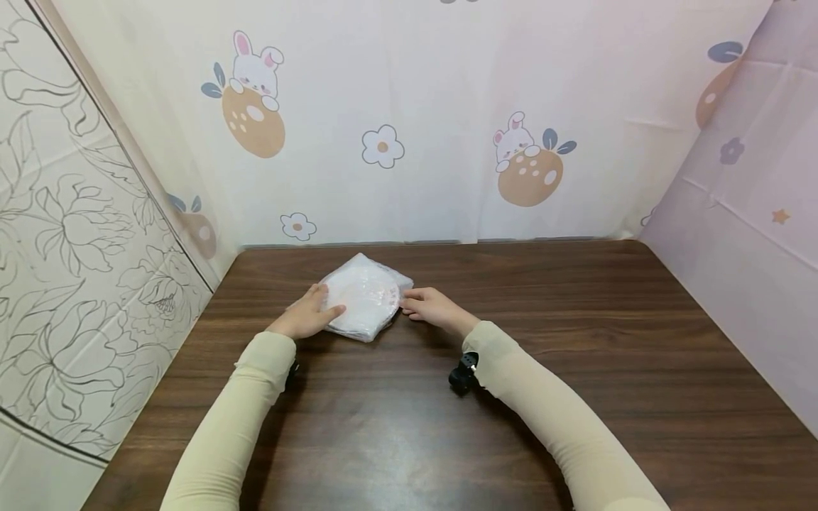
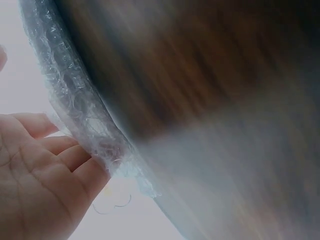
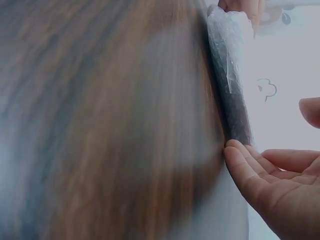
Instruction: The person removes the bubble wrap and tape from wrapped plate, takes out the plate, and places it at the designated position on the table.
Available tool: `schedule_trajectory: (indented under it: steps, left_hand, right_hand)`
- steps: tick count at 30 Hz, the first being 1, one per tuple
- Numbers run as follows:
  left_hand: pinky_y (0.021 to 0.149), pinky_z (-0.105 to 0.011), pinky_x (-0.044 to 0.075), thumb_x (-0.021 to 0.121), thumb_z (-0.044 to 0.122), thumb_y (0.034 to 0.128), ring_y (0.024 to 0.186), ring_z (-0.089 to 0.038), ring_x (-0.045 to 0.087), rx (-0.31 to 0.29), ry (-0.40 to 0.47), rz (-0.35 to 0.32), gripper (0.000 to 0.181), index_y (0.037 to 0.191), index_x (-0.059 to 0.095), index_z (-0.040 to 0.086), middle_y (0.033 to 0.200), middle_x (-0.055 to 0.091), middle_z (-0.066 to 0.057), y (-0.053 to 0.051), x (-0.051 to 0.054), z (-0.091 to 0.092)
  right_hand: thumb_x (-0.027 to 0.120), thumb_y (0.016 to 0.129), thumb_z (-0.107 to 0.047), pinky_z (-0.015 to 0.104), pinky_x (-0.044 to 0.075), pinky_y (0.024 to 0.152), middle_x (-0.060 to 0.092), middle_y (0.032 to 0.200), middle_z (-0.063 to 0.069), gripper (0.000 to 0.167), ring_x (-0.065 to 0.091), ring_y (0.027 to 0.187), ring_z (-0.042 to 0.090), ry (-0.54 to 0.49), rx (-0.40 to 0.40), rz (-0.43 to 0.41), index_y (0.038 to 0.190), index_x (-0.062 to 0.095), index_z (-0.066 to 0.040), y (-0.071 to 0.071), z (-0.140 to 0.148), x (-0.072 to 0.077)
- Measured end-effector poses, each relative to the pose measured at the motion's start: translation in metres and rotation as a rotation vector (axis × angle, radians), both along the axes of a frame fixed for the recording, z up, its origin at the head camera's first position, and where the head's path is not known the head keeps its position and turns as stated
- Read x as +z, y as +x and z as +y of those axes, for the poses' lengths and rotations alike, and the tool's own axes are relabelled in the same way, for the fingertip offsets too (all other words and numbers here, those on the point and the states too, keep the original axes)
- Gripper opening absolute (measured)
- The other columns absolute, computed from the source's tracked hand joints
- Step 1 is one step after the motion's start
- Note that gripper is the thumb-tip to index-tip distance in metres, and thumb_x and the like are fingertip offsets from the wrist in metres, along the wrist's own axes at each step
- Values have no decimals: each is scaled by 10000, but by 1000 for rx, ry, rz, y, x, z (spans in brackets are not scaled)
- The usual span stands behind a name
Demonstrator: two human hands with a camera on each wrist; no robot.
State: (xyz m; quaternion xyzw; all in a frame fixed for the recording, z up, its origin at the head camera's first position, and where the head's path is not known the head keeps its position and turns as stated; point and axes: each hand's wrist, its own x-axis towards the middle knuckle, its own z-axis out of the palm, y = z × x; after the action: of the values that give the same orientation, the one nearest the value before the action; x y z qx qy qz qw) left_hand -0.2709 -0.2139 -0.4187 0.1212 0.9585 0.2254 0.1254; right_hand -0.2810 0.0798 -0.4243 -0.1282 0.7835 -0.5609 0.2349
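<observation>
A flat package in clear bubble wrap lies on the table near its far edge. Through the wrap a pale, round, plate-like shape shows; what it is cannot be made out. My left hand rests against the package's left side, its thumb laid over the top. In the left wrist view, the fingers touch the edge of the wrap. On the opposite side my right hand touches the right edge with its fingertips. The right wrist view shows those fingers against the wrapped edge, the thumb standing apart.
The dark wood-grain table extends on all sides of the package. Behind it hangs a pale curtain printed with rabbits and flowers. A floral-patterned panel stands at the left. A black wrist camera sits under the right cuff.
</observation>
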Motion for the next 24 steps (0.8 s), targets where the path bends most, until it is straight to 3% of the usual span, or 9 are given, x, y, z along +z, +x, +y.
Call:
schedule_trajectory:
  steps: [15,24]
  left_hand:
    - [1227,-536,120,409,545,1004,1522,-377,37,-45,-1,3,867,1531,129,-83,1618,113,-244,1,2,17]
    - [1225,-540,129,407,571,992,1527,-354,38,-91,-19,10,884,1536,129,-69,1626,115,-223,1,0,31]
  right_hand:
    - [478,1040,-208,383,471,1062,395,1523,229,550,503,1336,320,48,51,20,1498,320,52,5,26,3]
    - [483,1038,-224,351,521,996,513,1435,220,518,542,1299,297,160,64,129,1473,386,41,12,45,5]
